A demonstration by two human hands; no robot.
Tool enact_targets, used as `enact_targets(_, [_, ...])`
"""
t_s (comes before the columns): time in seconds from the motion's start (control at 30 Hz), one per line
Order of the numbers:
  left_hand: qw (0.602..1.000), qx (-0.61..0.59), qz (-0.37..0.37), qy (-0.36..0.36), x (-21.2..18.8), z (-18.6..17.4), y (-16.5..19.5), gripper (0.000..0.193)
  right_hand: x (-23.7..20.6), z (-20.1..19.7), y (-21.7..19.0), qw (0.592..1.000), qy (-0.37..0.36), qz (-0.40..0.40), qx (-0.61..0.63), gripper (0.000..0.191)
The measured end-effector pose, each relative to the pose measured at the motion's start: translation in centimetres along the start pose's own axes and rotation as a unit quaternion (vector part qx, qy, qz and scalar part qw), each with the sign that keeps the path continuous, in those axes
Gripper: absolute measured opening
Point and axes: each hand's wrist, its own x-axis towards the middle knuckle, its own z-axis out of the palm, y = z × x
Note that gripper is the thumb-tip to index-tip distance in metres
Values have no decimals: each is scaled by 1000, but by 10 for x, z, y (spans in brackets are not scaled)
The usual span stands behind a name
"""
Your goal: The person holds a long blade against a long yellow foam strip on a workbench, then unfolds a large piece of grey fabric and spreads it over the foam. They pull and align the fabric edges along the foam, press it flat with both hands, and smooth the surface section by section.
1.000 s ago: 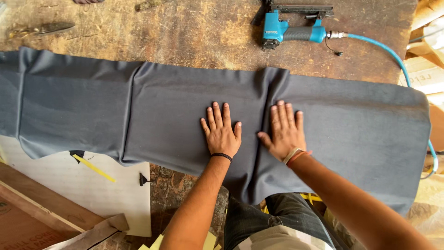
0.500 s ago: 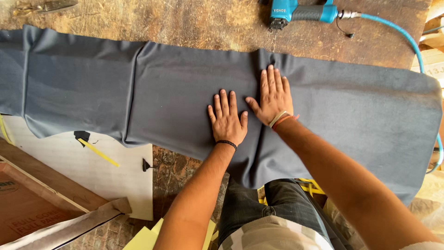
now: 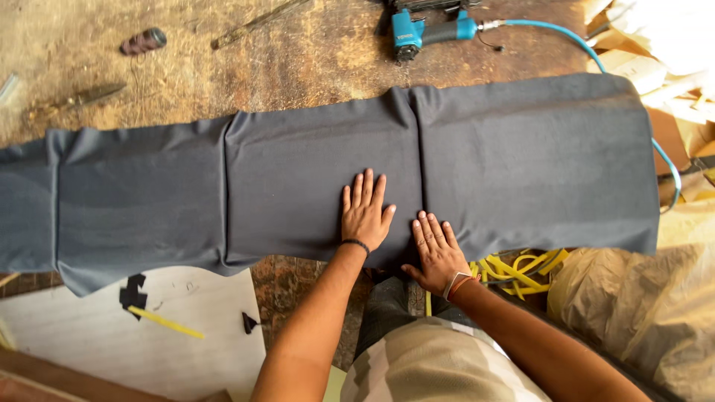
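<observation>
Grey cloth point(image 3: 298, 186), a long dark strip, lies spread across the worn wooden surface point(image 3: 283, 67), and everything here is placed against it. At its near edge the right hand point(image 3: 438, 251) rests flat, fingers spread and grip released, palm pressing the cloth just right of a vertical fold that runs across the strip. A little further onto the cloth, just left of that fold, the left hand point(image 3: 365, 212) also lies flat with open fingers, holding nothing, a dark band at its wrist. The two hands sit close beside each other without touching. Below the cloth's near edge, to the right of the right hand, a bundle of yellow strips point(image 3: 521, 268) shows, with pale plastic sheeting point(image 3: 640, 313) beyond them. Below the cloth's left part lies a white board point(image 3: 112, 342) bearing black marks and a thin yellow strip. The cloth has another fold left of the left hand, and one more near its far left end. Beyond the cloth's far edge, a blue pneumatic staple gun point(image 3: 428, 31) lies on the bare surface, its blue air hose point(image 3: 596, 56) curving round the cloth's right end. Further left of the gun, past the cloth's far edge, a small dark spool point(image 3: 144, 41) rests.
</observation>
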Motion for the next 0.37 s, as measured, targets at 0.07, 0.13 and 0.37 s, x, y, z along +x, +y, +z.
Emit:
enact_targets(0.07, [1000, -6, 23, -13, -27, -4, -9, 72, 0, 5, 4, 1000, 13, 13, 13, 100])
enact_targets(0.13, [999, -16, 30, -32, -48, -7, -15, 74, 4, 8, 10, 997, 47, 27, 50, 95])
enact_targets(0.37, [997, -39, -15, -69, -92, -21, -55, 80, 29, 30, 23, 968, 151, 113, 168, 64])
